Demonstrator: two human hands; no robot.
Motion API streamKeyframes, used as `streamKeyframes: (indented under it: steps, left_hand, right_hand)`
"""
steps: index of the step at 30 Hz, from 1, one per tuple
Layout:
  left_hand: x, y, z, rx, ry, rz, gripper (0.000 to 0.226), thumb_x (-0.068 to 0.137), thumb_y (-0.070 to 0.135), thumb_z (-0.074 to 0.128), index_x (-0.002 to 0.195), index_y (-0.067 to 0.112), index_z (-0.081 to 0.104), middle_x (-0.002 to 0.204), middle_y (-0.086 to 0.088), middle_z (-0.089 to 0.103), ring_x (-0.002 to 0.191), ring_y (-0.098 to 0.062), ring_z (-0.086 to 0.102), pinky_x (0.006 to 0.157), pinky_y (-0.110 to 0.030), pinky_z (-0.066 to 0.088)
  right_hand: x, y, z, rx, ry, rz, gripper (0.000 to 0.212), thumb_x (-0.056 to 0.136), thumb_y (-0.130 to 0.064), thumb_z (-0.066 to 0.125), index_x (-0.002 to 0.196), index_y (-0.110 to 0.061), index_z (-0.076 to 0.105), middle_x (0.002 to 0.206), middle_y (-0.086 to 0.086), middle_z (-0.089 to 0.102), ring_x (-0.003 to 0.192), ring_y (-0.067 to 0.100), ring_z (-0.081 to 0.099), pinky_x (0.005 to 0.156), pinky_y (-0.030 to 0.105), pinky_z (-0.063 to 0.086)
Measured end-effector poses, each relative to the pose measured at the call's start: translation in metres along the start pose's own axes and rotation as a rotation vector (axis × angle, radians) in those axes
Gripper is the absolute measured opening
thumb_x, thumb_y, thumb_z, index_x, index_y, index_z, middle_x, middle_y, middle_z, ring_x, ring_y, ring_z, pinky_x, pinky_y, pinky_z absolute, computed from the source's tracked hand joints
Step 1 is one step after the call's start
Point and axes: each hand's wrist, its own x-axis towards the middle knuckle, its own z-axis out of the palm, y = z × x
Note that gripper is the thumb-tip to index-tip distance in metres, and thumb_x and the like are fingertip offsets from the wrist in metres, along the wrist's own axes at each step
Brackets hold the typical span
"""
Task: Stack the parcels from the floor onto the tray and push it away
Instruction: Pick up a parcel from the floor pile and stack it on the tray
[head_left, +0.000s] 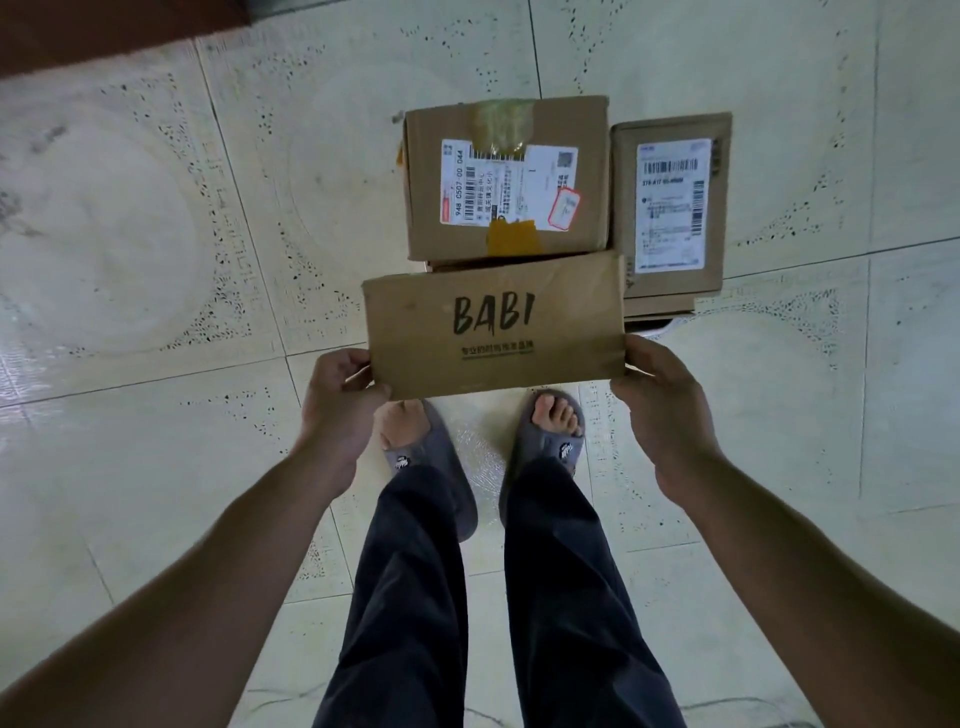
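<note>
Pale floor tiles are seen underfoot. A flat cardboard box is held above the feet, gripped at either end by the left hand and right hand. A big labelled box and a smaller box are set side by side just beyond.

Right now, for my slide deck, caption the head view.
Left hand and right hand grip a BABI box near a big parcel and a flat parcel.

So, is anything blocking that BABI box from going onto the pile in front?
Nothing visible does. The left hand and right hand hold the BABI box by its ends, close in front of the tall labelled box and the flat labelled parcel. Those cover the spot, so it would likely go on top.
</note>
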Motion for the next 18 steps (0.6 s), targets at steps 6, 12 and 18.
streamKeyframes:
  steps: [6, 12, 18]
  left_hand:
    - [0.011, 0.006, 0.004, 0.035, -0.027, 0.036, 0.039, 0.087, -0.011, 0.057, 0.121, 0.008, 0.051, 0.113, 0.0, 0.063, 0.097, -0.008, 0.061, 0.075, -0.017, 0.046]
    - [0.013, 0.003, 0.002, 0.01, -0.042, 0.051, 0.039, 0.086, -0.011, 0.057, 0.118, 0.011, 0.052, 0.117, -0.003, 0.063, 0.102, -0.011, 0.062, 0.079, -0.02, 0.047]
    - [0.014, 0.003, 0.001, 0.023, -0.05, 0.06, 0.04, 0.087, -0.009, 0.058, 0.121, 0.01, 0.052, 0.118, -0.004, 0.064, 0.105, -0.011, 0.062, 0.079, -0.018, 0.048]
  right_hand:
    - [0.006, 0.002, 0.003, 0.001, -0.002, 0.012, 0.034, 0.091, -0.013, 0.049, 0.1, -0.044, 0.058, 0.111, -0.016, 0.064, 0.102, 0.013, 0.057, 0.074, 0.028, 0.043]
    - [0.01, 0.005, 0.006, 0.005, 0.012, -0.009, 0.034, 0.092, -0.015, 0.051, 0.091, -0.048, 0.059, 0.1, -0.028, 0.062, 0.096, 0.004, 0.057, 0.082, 0.032, 0.047]
    - [0.008, 0.004, 0.007, -0.01, 0.009, -0.022, 0.034, 0.093, -0.014, 0.049, 0.091, -0.047, 0.059, 0.094, -0.033, 0.058, 0.093, 0.004, 0.057, 0.08, 0.031, 0.046]
